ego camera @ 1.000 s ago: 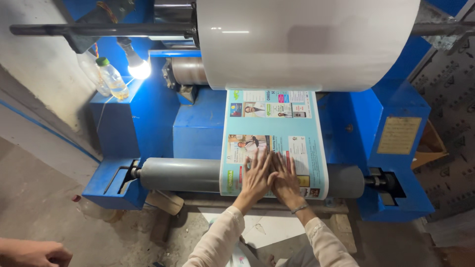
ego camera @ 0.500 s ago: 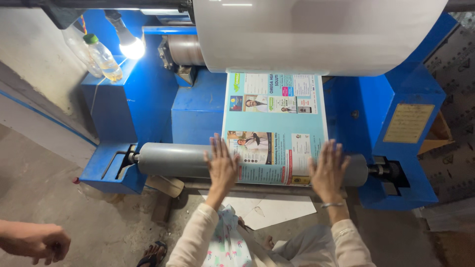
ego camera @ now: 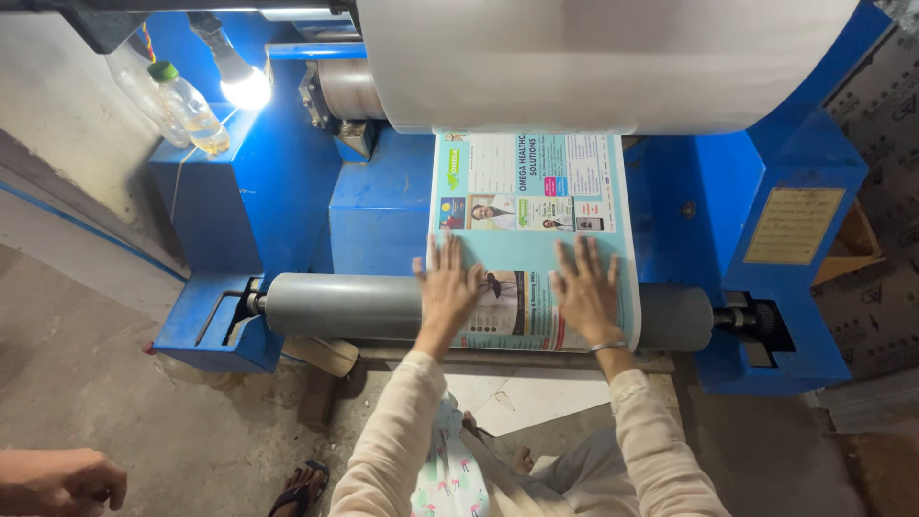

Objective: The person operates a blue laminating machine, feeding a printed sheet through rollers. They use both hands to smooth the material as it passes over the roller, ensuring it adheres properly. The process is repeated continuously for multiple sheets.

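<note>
Pressing flat on the printed sheet (ego camera: 531, 239), we have both palms down where it curves over the grey roller (ego camera: 345, 306). Our left hand (ego camera: 447, 290) lies near the sheet's left edge, fingers spread and gripping nothing, its thumb side reaching just past the edge onto the roller. Our right hand (ego camera: 584, 292) lies near the right edge, fingers likewise spread and flat, with a thin bangle (ego camera: 607, 346) at the wrist. The sheet, pale blue with small pictures, hangs from under the big white roll (ego camera: 603, 57) at the top of the blue machine (ego camera: 287, 191) and drapes down to the roller, which runs across the machine's lower front. A lit bulb (ego camera: 246, 88) glows at the machine's upper left corner, and just left of it a plastic bottle (ego camera: 191, 110) leans tilted. At the bottom left corner of the view, on the floor side, another person's hand (ego camera: 57, 479) shows, well apart from ours.
</note>
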